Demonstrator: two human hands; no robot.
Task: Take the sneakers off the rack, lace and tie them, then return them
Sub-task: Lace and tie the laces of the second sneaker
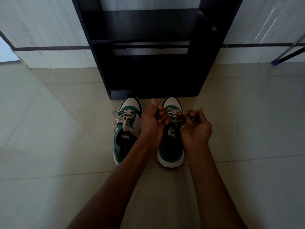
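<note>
Left hand [152, 120] and right hand [197, 125], each fisted tight on one end of the cream lace [177, 120], drawn apart over the right sneaker [170, 146]. Right sneaker green and white, flat on the pale tiled floor [57, 129], toe to 12 o'clock; left sneaker [126, 129] just beside at 9 o'clock, untouched, lace in a loose bow [122, 121]. Dark rack [153, 71] at 12 o'clock, shelves bare, near both toes; white wall [41, 22] behind, blue-tipped pole [280, 61] at 2 o'clock.

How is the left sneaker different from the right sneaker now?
The left sneaker already has a tied bow and no hand on it. The right sneaker has its lace ends pulled by the left hand and right hand. Both are green and white, on the floor.
</note>
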